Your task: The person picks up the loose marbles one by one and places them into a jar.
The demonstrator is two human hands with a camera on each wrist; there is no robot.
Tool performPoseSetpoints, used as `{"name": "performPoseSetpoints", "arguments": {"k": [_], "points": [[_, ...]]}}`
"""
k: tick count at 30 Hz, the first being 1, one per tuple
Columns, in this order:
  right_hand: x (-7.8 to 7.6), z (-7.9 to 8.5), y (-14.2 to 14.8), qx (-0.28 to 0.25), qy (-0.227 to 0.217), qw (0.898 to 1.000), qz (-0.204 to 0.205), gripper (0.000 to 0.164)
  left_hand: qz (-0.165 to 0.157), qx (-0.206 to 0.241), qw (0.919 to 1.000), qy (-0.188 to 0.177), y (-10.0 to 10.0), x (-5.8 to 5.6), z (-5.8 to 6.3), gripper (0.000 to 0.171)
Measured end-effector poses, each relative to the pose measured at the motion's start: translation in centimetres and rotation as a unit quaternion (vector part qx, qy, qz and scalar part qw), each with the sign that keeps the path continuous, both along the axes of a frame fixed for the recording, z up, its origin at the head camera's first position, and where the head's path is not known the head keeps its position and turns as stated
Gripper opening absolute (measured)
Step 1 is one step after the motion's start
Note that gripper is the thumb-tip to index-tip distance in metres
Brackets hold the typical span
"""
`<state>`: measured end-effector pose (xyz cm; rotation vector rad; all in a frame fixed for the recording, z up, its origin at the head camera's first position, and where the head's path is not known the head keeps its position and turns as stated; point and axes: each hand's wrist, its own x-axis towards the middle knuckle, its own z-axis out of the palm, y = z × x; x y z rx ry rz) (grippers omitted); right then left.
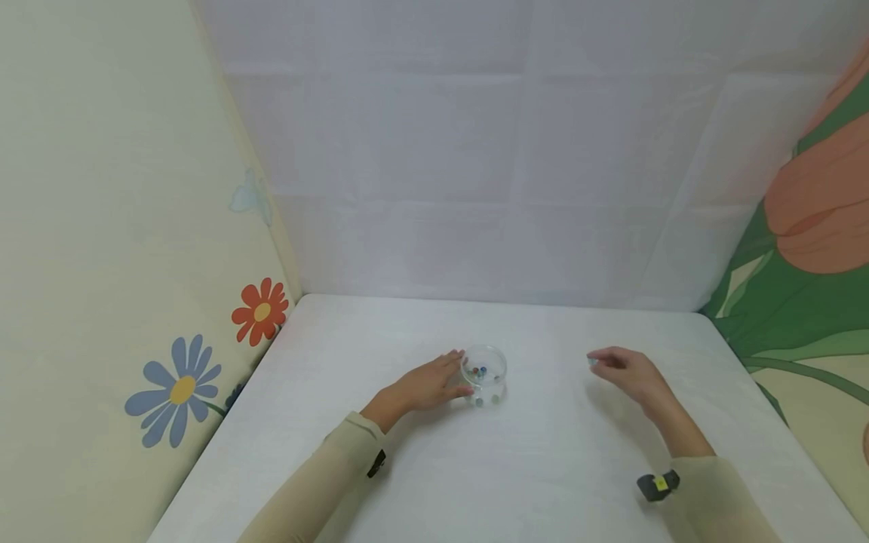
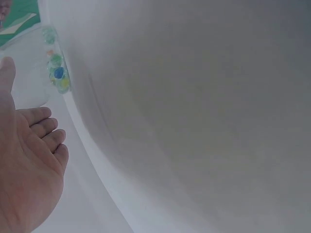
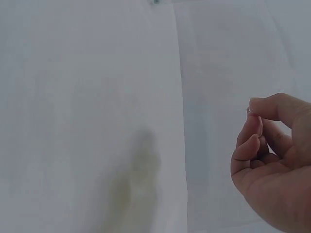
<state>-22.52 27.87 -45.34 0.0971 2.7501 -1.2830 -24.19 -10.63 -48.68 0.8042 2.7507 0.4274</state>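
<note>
A clear round container (image 1: 484,369) stands on the table with several small coloured marbles (image 1: 479,372) at its bottom. My left hand (image 1: 431,383) holds it from the left, thumb at the near side and fingers at the far side. In the left wrist view, green, blue and yellow marbles (image 2: 58,73) show through the container's wall beside the hand (image 2: 34,155). To the right of the container, my right hand (image 1: 633,375) pinches a small pale blue-green marble (image 1: 593,362) between thumb and fingertips above the table. The right wrist view shows only a sliver of that marble (image 3: 249,110).
A white cloth covers the table (image 1: 529,460), and a white sheet (image 1: 434,151) hangs behind its far edge. Flower-painted walls (image 1: 88,226) border the left and right sides. Each wrist wears a small dark device (image 1: 657,486).
</note>
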Motion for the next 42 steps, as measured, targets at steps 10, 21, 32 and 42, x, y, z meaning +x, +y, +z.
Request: {"name": "performPoseSetpoints", "arguments": {"k": [10,21,32,42], "points": [[0.1,0.6,-1.2,-0.009,0.005,1.0,0.013,0.038,-0.001,-0.002,1.0,0.004,0.0,-0.1,-0.2,0.087],[0.1,1.2,-2.4,-0.026,0.017,0.999,0.021,0.036,-0.001,-0.003,1.0,0.005,0.1,-0.1,0.0,0.087],[0.2,1.9,-3.7,-0.036,0.035,0.997,0.052,0.035,-0.003,-0.005,1.0,0.002,0.1,0.0,0.1,0.087],[-0.2,2.0,-5.1,-0.048,0.038,0.996,0.062,0.033,-0.002,-0.008,0.9999,0.006,0.1,-0.2,-0.2,0.087]]}}
